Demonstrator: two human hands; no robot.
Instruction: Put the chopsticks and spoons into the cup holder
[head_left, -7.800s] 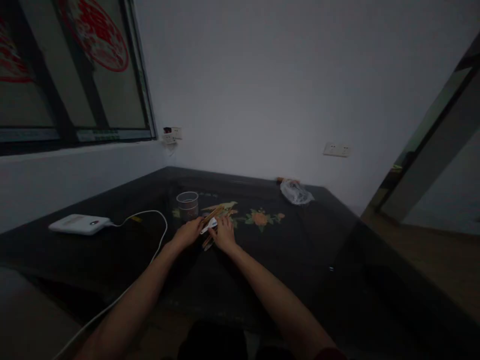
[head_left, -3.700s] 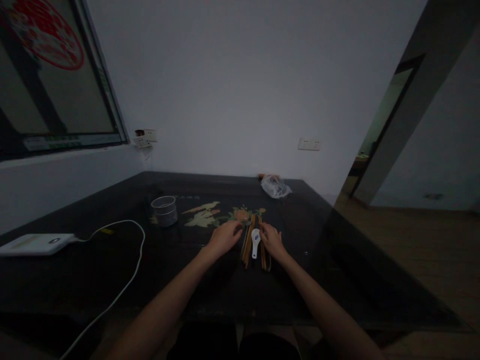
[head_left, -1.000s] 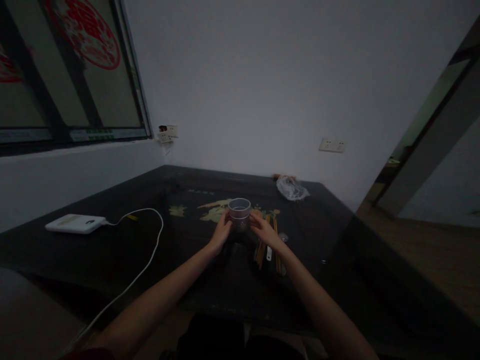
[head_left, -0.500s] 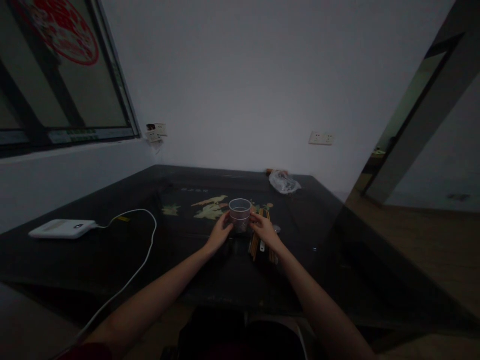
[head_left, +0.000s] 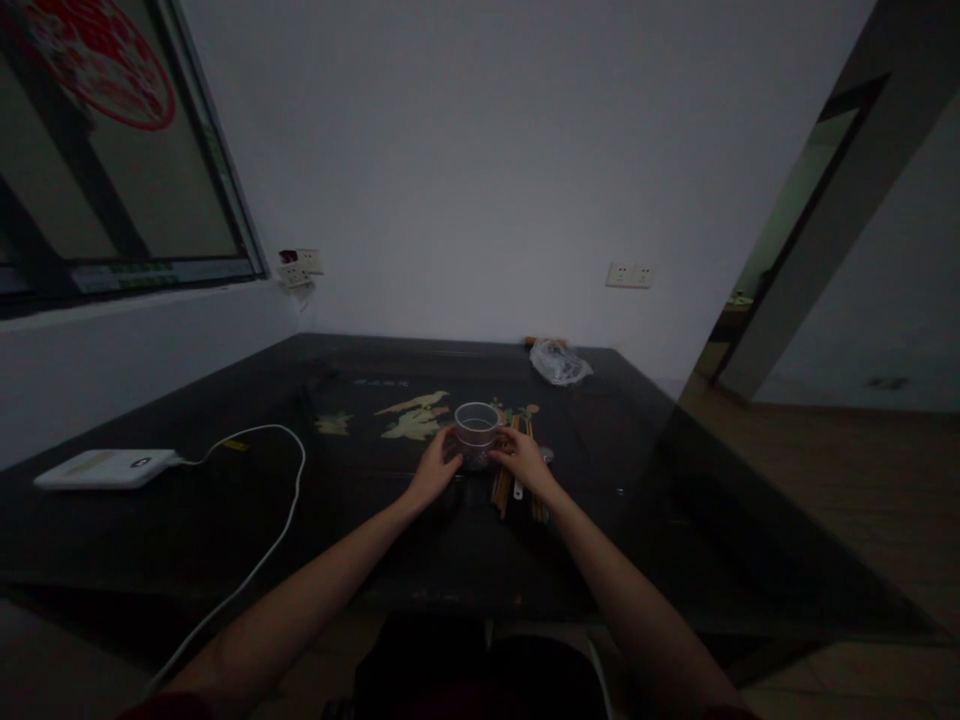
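A grey cylindrical container (head_left: 477, 430), upright with its round mouth facing up, is between my two hands over the middle of the black table. My left hand (head_left: 435, 472) grips its left side, fingers curved round the wall. On the opposite side, my right hand (head_left: 526, 464) holds it with thumb and fingers. Several wooden chopsticks (head_left: 502, 493) lie partly beneath my right hand and wrist. Among them are a pale handle with a hole in its end (head_left: 518, 491) and a shiny spoon-like piece (head_left: 547, 455). Dim light hides whether the container's base touches the table.
A white power bank (head_left: 109, 468) with a white cable (head_left: 298, 490) lies on the left of the black table (head_left: 330, 560). A crumpled clear plastic bag (head_left: 559, 363) sits near the wall at the back. Wall sockets (head_left: 628, 275) are above it.
The whole view has shifted slightly, so the scene sits a little further left. Both hands stay on the container, with the right fingers set slightly differently against it.
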